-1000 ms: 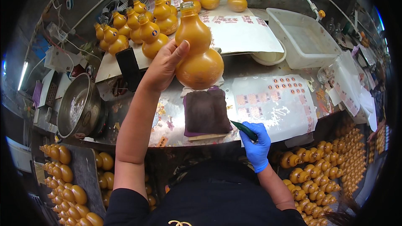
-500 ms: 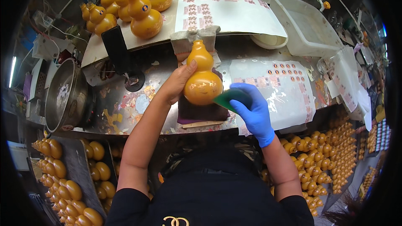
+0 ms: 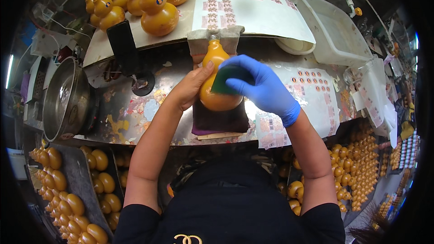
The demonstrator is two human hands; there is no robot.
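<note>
An orange-yellow gourd-shaped bottle (image 3: 220,102) lies on a folded dark cloth (image 3: 221,119), its neck pointing away from me onto a grey cloth (image 3: 234,40). My bare left hand (image 3: 192,83) grips its left side, thumb over the narrow waist. In my blue-gloved right hand (image 3: 264,83) a flat green scraper (image 3: 229,80) is pinched between thumb and fingers. The scraper lies over the bottle's right and middle front, hiding the lower bulb's upper part. Right of the bottle, a sheet of printed decals (image 3: 312,104) lies on the metal worktop (image 3: 176,126).
Several gourd bottles (image 3: 159,19) stand on the raised shelf at the back left. A phone (image 3: 122,43) on a stand and a metal pan (image 3: 65,101) are at left. A white plastic bin (image 3: 334,29) sits back right. More gourd bottles (image 3: 74,203) fill racks below.
My right hand has moved left and up, bringing the green scraper from the bottle's lower right edge across its front. My left hand keeps its grip on the bottle. The view has shifted slightly.
</note>
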